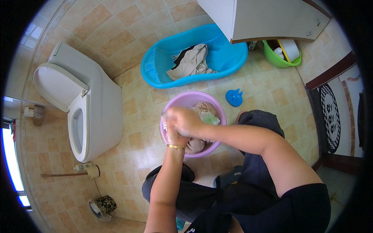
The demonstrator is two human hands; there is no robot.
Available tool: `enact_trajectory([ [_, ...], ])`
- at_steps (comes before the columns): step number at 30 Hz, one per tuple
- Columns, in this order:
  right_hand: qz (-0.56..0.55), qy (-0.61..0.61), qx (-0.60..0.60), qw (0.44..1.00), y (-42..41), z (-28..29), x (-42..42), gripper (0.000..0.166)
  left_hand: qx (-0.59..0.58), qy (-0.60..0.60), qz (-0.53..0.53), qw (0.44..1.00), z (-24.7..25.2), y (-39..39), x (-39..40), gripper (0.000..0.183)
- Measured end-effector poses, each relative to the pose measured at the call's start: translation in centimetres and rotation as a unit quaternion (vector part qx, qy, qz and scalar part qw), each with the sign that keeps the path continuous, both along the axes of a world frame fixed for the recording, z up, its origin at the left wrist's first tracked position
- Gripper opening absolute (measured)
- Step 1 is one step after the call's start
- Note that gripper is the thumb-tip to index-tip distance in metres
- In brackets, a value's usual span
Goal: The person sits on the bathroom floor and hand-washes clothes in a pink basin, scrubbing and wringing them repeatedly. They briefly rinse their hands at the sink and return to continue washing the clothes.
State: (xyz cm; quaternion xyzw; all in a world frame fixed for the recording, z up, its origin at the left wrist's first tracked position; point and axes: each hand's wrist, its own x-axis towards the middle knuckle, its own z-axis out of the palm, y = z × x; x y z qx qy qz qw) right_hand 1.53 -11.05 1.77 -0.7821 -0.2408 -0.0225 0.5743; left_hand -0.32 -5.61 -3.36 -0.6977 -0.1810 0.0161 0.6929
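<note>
My left hand, with a gold bracelet at its wrist, meets my right hand above the left part of a pink plastic basin. Motion blurs the right hand, which covers much of the left. Wet, whitish patches show around the fingers; whether a cloth is pinched between the palms cannot be told. Inside the basin lie wet beige clothes and a pale green and white cloth, right of and below the hands.
Behind the basin is a blue baby bathtub holding grey and black clothes. A blue rabbit-shaped lid lies on the tiles. A toilet stands left, a white cabinet overhangs the tub, and a green basin sits beyond.
</note>
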Motion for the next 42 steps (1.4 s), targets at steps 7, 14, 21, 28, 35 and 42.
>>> enact_trajectory([
  [7,-0.020,-0.034,-0.088,0.995,-1.1,-2.1,1.9,0.038,-0.886,-0.293,0.338,0.123,4.0,-1.1,-1.0,0.044],
  [14,0.007,-0.098,-0.150,0.984,-0.2,-0.1,-2.1,0.031,-0.864,-0.234,0.277,-0.349,3.2,2.5,-1.6,0.047],
  [21,-0.122,0.029,-0.223,0.967,-2.0,-1.9,3.3,0.024,-0.850,-0.210,0.273,-0.398,3.0,1.4,-1.7,0.047],
  [28,0.032,-0.142,-0.044,0.988,0.1,-0.2,-4.6,0.023,-0.863,-0.058,0.126,-0.486,-3.8,6.3,-0.5,0.045],
  [35,-0.040,0.215,-0.110,0.970,-1.5,-0.1,2.5,0.035,-0.897,-0.219,0.137,-0.359,1.6,3.7,-1.3,0.047],
  [42,0.025,0.222,0.025,0.974,-3.2,0.8,4.0,0.049,-0.840,-0.184,0.166,-0.484,5.6,2.9,-1.6,0.061],
])
